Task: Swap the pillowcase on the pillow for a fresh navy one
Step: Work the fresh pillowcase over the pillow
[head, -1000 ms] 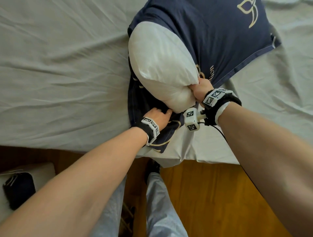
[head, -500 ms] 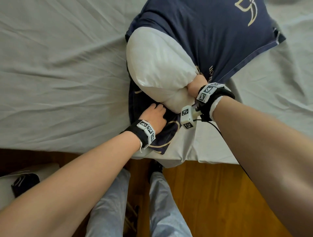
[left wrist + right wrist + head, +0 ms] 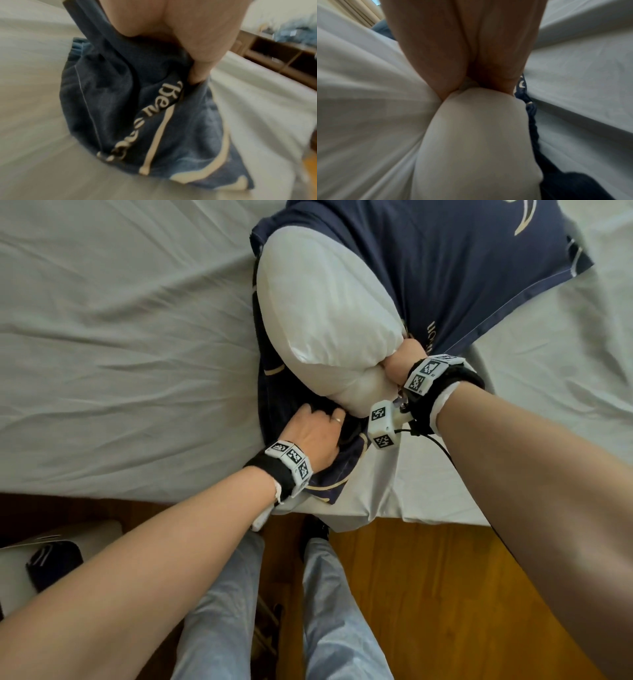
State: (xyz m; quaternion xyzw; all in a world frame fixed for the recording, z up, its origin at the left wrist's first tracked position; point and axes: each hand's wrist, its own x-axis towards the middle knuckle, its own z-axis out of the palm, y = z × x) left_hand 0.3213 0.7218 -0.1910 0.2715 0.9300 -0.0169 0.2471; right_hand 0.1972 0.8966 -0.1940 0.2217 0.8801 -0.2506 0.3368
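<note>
Since a second ago my left hand [image 3: 317, 433] has slid a bit farther onto the bed [image 3: 120, 354], fingers curled into the bunched open end of the navy pillowcase [image 3: 455, 268] near the bed's near edge, and more bare pillow [image 3: 322, 316] shows. My right hand [image 3: 402, 362] sits just right of it, fist clamped on the pillow's gathered near corner, which puffs out soft and rounded, smooth white, half out of the case. Case fabric is matte navy with cream lettering and thin pale piping, creased where I grip; bed sheet is pale grey, wrinkled.
</note>
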